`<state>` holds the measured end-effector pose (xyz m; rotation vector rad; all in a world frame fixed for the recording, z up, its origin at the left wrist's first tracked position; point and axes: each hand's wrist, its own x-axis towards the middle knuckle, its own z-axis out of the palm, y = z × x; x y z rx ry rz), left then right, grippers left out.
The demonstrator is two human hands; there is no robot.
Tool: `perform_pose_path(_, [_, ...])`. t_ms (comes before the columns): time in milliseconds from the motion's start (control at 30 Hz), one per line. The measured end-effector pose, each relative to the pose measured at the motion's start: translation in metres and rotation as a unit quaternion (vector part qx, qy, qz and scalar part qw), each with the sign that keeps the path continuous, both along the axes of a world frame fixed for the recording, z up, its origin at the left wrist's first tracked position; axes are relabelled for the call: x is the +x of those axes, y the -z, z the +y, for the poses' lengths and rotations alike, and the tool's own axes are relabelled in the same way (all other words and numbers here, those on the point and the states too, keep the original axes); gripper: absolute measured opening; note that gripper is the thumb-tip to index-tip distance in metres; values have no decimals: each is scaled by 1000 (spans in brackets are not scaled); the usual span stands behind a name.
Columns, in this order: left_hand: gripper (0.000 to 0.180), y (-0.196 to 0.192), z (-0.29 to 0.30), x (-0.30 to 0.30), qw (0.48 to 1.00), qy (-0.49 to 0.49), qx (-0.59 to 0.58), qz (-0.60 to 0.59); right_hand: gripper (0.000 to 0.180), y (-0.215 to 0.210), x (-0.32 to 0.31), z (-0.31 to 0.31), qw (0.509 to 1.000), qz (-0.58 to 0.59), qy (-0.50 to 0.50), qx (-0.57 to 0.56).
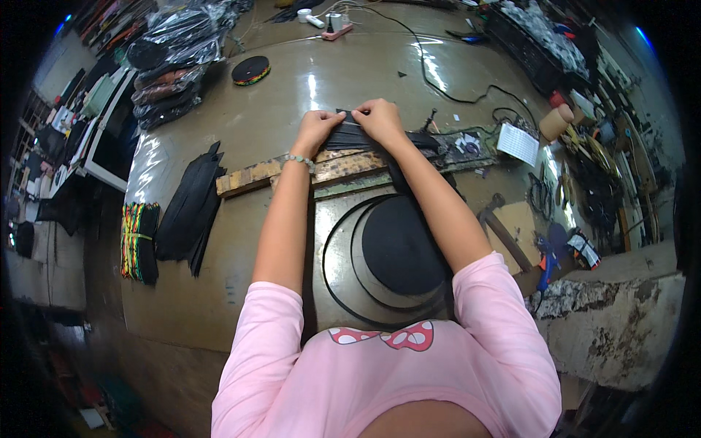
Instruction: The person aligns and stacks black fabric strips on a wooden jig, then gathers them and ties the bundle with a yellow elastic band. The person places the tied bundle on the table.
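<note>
Glossy brown worktable (241,292) – glare from overhead light; cluttered shelves (613,146) right, crumbling ledge (621,321).

Clear plastic bags (175,55) stuffed with dark rolled goods lie heaped at the far left of the glossy worktable (292,80). A white printed sheet (518,143) lies tilted at the table's right side, just beside a brown roll of tape (556,122). Lower right, near the crumbling ledge, sits a small packet (584,250) in white, black and orange. Flat printed cartons (62,120) stand stacked beyond the left edge.
</note>
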<state>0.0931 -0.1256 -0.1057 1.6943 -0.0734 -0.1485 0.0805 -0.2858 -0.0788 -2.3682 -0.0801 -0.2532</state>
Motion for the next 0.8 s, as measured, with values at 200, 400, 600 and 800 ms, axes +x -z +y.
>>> perform_pose_path(200, [28,2,0,4,999,16,-10,43,34,-79,-83,-55,985,-54,-54,-156])
perform_pose_path(400, [27,0,-1,3,999,-2,24,33,32,-101,-106,-167,997,49,-41,39])
perform_pose_path(600, [27,-3,-1,2,998,-8,41,35,31,-7,-84,-202,979,159,45,115])
perform_pose_path(800, [29,-4,0,1,998,17,39,46,33,22,-78,-210,970,186,30,153])
